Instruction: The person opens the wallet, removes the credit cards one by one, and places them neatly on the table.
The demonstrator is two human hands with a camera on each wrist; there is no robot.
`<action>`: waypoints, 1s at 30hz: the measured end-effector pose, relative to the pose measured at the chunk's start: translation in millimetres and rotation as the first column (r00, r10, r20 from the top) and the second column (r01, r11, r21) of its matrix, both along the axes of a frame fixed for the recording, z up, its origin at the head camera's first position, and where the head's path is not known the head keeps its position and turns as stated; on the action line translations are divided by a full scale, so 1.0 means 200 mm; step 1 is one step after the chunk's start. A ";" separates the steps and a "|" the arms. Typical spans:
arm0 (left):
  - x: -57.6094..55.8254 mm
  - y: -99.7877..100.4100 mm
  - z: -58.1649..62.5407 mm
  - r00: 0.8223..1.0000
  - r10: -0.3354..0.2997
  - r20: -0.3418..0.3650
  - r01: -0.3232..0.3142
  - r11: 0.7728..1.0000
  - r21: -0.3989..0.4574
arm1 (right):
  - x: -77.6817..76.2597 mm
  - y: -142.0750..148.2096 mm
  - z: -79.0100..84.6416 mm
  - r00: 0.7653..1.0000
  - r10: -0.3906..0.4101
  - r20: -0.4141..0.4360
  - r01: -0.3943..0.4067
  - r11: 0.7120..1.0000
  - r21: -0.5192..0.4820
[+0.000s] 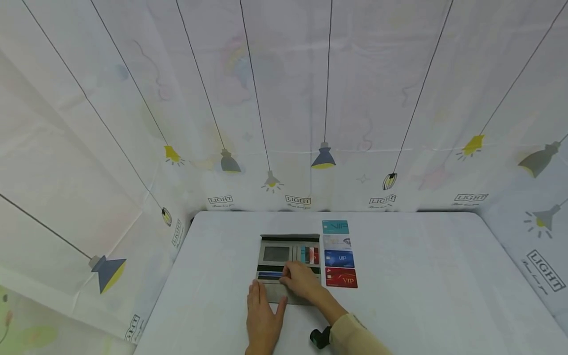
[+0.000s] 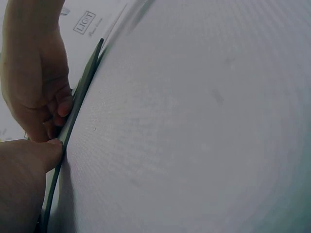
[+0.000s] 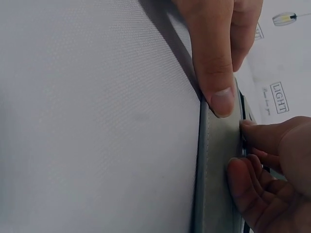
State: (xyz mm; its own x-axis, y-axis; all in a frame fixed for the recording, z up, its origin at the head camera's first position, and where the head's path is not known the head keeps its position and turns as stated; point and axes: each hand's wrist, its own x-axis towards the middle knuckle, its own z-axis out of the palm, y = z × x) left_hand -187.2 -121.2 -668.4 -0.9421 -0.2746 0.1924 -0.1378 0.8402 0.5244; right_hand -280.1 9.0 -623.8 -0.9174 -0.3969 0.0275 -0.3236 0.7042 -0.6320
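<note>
An open grey wallet (image 1: 290, 294) lies on the white table. A dark blue card (image 1: 267, 274) sits in a lower slot, most of it inside. My right hand (image 1: 306, 282) pinches the card's right end between thumb and curled fingers; in the right wrist view the right hand (image 3: 272, 179) hides the grip itself. My left hand (image 1: 264, 315) lies with fingers straight along the wallet's lower left edge, its thumb on the bottom edge. In the right wrist view the left thumb (image 3: 221, 92) presses on the wallet flap. Several small cards (image 1: 309, 255) stand in the upper right pocket.
Right of the wallet, a column of cards lies on the table: teal (image 1: 335, 227), white (image 1: 336, 241), blue (image 1: 339, 259) and red (image 1: 341, 277). A black wrist device (image 1: 320, 338) is by the right sleeve. A lamp-printed curtain (image 1: 284, 98) hangs behind the table.
</note>
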 end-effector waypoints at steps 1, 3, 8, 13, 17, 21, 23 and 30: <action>0.00 0.00 0.00 1.000 0.001 0.003 -0.001 1.000 -0.002 | 0.00 0.00 0.00 1.000 -0.003 0.008 0.003 1.000 0.000; 0.00 0.00 -0.01 1.000 0.006 0.008 -0.006 1.000 -0.005 | 0.00 -0.01 0.00 1.000 -0.008 0.015 0.008 1.000 0.010; 0.00 0.01 -0.01 1.000 0.010 0.017 -0.011 1.000 0.010 | -0.01 -0.02 0.00 0.999 -0.029 0.024 0.028 0.999 0.033; 0.00 0.01 -0.01 1.000 0.013 0.011 -0.013 1.000 0.008 | -0.02 -0.04 -0.01 0.999 -0.040 0.015 0.040 0.998 0.052; 0.00 0.00 -0.01 1.000 0.018 0.001 -0.018 1.000 -0.006 | -0.03 -0.04 -0.01 0.999 -0.037 0.007 0.037 0.998 0.052; -0.01 0.00 -0.01 1.000 0.018 -0.013 -0.018 1.000 -0.015 | -0.03 -0.05 0.00 1.000 -0.029 -0.012 0.030 0.996 0.079; -0.01 0.00 -0.02 1.000 0.015 -0.015 -0.015 1.000 -0.014 | -0.03 -0.05 0.00 1.000 -0.023 -0.020 0.025 0.995 0.098; 0.00 0.00 -0.01 1.000 0.009 -0.010 -0.009 1.000 0.009 | -0.03 -0.06 -0.02 0.997 -0.019 -0.078 0.030 0.989 0.148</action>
